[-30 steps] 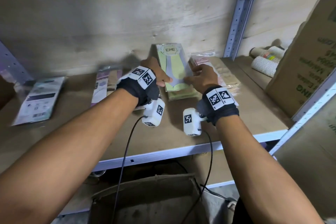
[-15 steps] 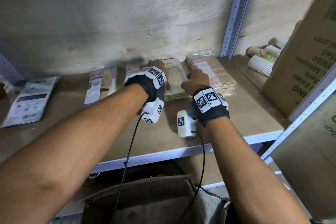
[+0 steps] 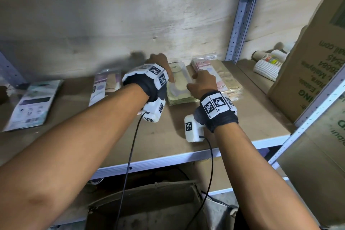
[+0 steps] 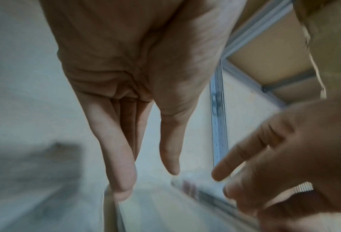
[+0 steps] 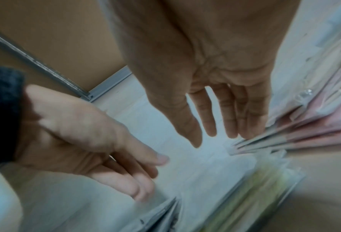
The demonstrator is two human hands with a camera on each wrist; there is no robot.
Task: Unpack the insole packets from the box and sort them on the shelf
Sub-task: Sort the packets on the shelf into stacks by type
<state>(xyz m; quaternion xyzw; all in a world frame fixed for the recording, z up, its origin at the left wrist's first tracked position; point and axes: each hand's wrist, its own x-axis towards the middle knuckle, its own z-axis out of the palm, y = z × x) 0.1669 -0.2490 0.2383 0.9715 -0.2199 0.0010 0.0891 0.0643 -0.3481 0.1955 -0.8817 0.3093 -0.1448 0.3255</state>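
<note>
left hand [image 3: 160,70]: fingers straight, flanking green insole stack [image 3: 180,87] | right hand [image 3: 202,84]: fingers straight, opposite flank | stack: mid-shelf [image 3: 186,127], long axis toward wall (between both hands, equally near)

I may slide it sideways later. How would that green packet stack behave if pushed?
The green packet stack would probably shear: thin, glossy sleeves look slippery. Each packet likely flexes. The pink stack alongside might block a rightward push.

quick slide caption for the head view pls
Both hands, left hand and right hand, square up the green insole packet stack on the shelf.
</note>
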